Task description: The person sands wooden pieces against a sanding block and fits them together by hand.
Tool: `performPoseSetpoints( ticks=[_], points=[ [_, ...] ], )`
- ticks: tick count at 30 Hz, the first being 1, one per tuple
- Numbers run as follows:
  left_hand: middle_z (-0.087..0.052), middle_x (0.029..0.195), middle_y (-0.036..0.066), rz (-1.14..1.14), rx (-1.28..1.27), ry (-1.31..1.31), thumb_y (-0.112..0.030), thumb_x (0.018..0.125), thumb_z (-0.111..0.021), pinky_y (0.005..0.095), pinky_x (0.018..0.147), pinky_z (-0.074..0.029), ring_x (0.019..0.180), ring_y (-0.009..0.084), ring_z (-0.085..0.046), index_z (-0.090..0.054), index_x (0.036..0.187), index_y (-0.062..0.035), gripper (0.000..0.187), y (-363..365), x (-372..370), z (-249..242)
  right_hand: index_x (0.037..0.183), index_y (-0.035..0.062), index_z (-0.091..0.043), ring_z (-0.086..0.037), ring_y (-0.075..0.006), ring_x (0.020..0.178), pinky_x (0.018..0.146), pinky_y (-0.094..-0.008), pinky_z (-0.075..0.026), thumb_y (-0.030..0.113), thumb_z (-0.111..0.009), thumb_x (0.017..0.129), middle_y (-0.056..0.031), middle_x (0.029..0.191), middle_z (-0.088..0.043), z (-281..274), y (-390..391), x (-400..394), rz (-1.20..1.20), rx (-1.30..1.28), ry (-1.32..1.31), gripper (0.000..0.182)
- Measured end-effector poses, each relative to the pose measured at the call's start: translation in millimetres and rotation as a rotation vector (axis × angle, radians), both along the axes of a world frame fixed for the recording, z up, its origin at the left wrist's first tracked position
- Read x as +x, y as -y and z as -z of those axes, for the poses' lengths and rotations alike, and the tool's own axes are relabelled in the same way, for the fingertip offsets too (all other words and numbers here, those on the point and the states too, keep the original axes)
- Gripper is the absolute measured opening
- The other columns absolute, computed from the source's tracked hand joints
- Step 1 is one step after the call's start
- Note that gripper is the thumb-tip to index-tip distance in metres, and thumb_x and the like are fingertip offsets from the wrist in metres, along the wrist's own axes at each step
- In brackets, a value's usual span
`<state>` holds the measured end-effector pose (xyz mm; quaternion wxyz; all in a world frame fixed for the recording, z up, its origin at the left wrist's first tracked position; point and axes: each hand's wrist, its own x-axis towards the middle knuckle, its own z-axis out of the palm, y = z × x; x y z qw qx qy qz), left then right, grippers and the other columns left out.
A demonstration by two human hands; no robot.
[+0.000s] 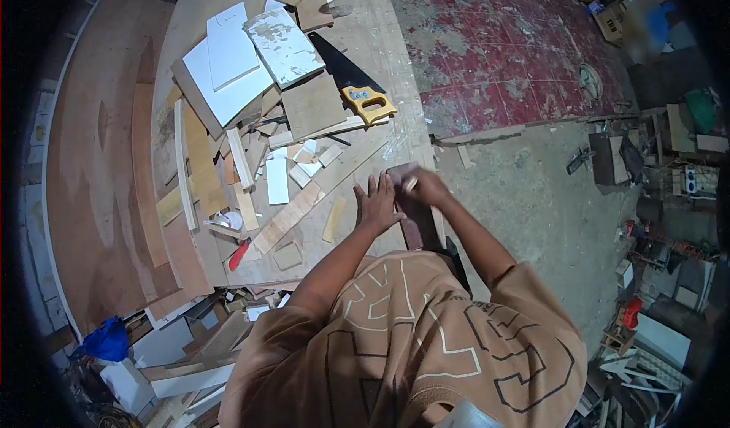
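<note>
Slippage is your risk: at frame centre, your left hand [378, 202], fingers spread flat, pins the dark reddish-brown wooden block [414, 219] on the workbench edge [422, 150]; your right hand [426, 187] is closed on something pale I cannot identify.

View: one head-worn camera, fisheye, dark vignette at the corners.
Direction: looks steeply down over the person's own chest and arms.
Nearness: shirt fills the lower frame; workbench [228, 124] sits at arm's reach.
Coverage: bench left, floor [532, 185] right.
Shared: single view only.
</note>
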<state>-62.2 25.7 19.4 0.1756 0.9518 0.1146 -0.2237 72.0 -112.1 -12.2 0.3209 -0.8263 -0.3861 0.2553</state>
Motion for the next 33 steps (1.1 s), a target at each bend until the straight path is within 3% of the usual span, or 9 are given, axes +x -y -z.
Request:
performPoseSetpoints(
  ticks=[4, 9, 13, 17, 19, 24, 26, 29, 33],
  points=[
    [-0.012, 0.158, 0.020, 0.021, 0.022, 0.004, -0.058, 0.069, -0.071, 0.0749, 0.105, -0.009, 0.144, 0.0430, -0.011, -0.013, 0.149, 0.0028, 0.116, -2, 2, 0, 0.094, 0.0066, -0.064, -0.062, -0.0385, 0.086, 0.074, -0.0435, -0.050, 0.015, -0.073, 0.074, -0.0186, 0.090, -0.062, -14, 19, -41, -0.110, 0.051, 0.010, 0.024],
    [-0.012, 0.158, 0.017, 0.008, 0.011, -0.010, -0.053, 0.069, -0.075, 0.0744, 0.106, -0.009, 0.144, 0.0435, -0.010, -0.012, 0.150, 0.0016, 0.116, 0, 4, -9, 0.095, 0.0034, -0.065, -0.062, -0.0399, 0.085, 0.075, -0.0447, -0.050, 0.014, -0.070, 0.077, -0.0195, 0.091, -0.063, -15, 8, -43, 0.428, 0.229, -0.008, 0.022],
    [-0.012, 0.158, 0.020, 0.049, 0.022, 0.048, -0.054, 0.069, -0.074, 0.0730, 0.106, -0.011, 0.143, 0.0444, -0.013, -0.014, 0.150, 0.0013, 0.114, 0, 5, -18, 0.095, 0.0013, -0.064, -0.062, -0.0425, 0.086, 0.076, -0.0459, -0.050, 0.014, -0.066, 0.081, -0.0217, 0.092, -0.063, -15, -25, -10, 0.584, -0.022, 0.067, 0.019],
    [-0.012, 0.157, 0.022, 0.088, 0.041, 0.021, -0.054, 0.069, -0.074, 0.0722, 0.107, -0.012, 0.143, 0.0447, -0.014, -0.015, 0.150, -0.0009, 0.114, 1, 10, -19, 0.097, 0.0011, -0.063, -0.061, -0.0432, 0.088, 0.078, -0.0472, -0.049, 0.011, -0.062, 0.081, -0.0226, 0.094, -0.062, 7, -21, -19, 0.548, 0.026, 0.161, 0.019],
    [-0.012, 0.157, 0.022, 0.092, 0.051, 0.008, -0.053, 0.069, -0.074, 0.0721, 0.107, -0.011, 0.143, 0.0448, -0.013, -0.015, 0.150, -0.0012, 0.113, 1, 13, -16, 0.082, 0.0026, -0.062, -0.061, -0.0419, 0.080, 0.072, -0.0470, -0.049, 0.018, -0.068, 0.079, -0.0212, 0.085, -0.061, 17, -2, -37, 0.524, 0.009, 0.215, 0.017],
    [-0.010, 0.158, 0.022, 0.094, 0.048, -0.002, -0.051, 0.070, -0.074, 0.0716, 0.107, -0.009, 0.144, 0.0447, -0.011, -0.014, 0.151, -0.0017, 0.112, 0, 12, -13, 0.087, 0.0043, -0.065, -0.061, -0.0392, 0.085, 0.075, -0.0448, -0.049, 0.013, -0.068, 0.076, -0.0186, 0.089, -0.062, 4, 53, -97, 0.466, -0.076, 0.073, 0.014],
    [-0.009, 0.158, 0.022, 0.100, 0.039, -0.013, -0.053, 0.070, -0.073, 0.0713, 0.108, -0.008, 0.144, 0.0440, -0.009, -0.014, 0.151, -0.0016, 0.112, 0, 11, -12, 0.094, 0.0056, -0.066, -0.061, -0.0377, 0.088, 0.076, -0.0429, -0.050, 0.007, -0.068, 0.074, -0.0161, 0.090, -0.062, -9, 62, -110, 0.336, 0.176, 0.064, 0.020],
    [-0.009, 0.158, 0.021, 0.098, 0.021, -0.010, -0.051, 0.071, -0.074, 0.0713, 0.108, -0.008, 0.145, 0.0440, -0.006, -0.016, 0.150, -0.0007, 0.110, -1, 11, -19, 0.098, 0.0062, -0.066, -0.062, -0.0352, 0.090, 0.077, -0.0412, -0.051, 0.000, -0.064, 0.073, -0.0145, 0.094, -0.063, -4, 58, -106, 0.313, 0.150, 0.042, 0.027],
    [-0.008, 0.158, 0.022, 0.133, 0.079, -0.004, -0.058, 0.070, -0.070, 0.0710, 0.108, -0.005, 0.145, 0.0432, -0.006, -0.014, 0.151, -0.0016, 0.114, -1, 8, -12, 0.099, 0.0057, -0.064, -0.062, -0.0362, 0.092, 0.080, -0.0411, -0.049, 0.008, -0.067, 0.078, -0.0182, 0.097, -0.064, 15, 34, -58, 0.609, 0.053, -0.035, 0.021]
  ],
)
